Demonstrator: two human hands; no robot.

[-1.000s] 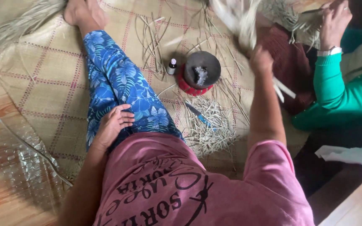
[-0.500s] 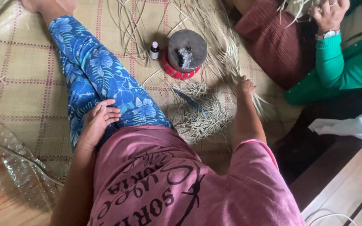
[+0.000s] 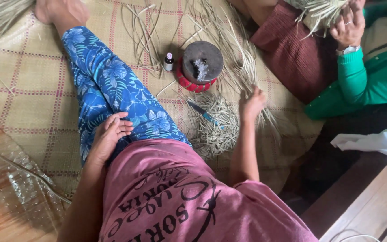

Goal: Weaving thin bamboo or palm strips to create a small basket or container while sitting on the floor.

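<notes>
The right hand (image 3: 252,102) has come down from where it was raised a second ago with a bundle of strips, and now rests, fingers loosely curled and holding nothing, on the dry palm-leaf strips (image 3: 242,67) fanned over the woven mat (image 3: 23,89), just beside the heap of shavings (image 3: 213,125) and the blue-handled knife (image 3: 204,114). The left hand (image 3: 109,134) stays flat on the thigh (fingers relaxed, empty). So the bundle has been let go, and the strips lie on the mat under the right hand.
</notes>
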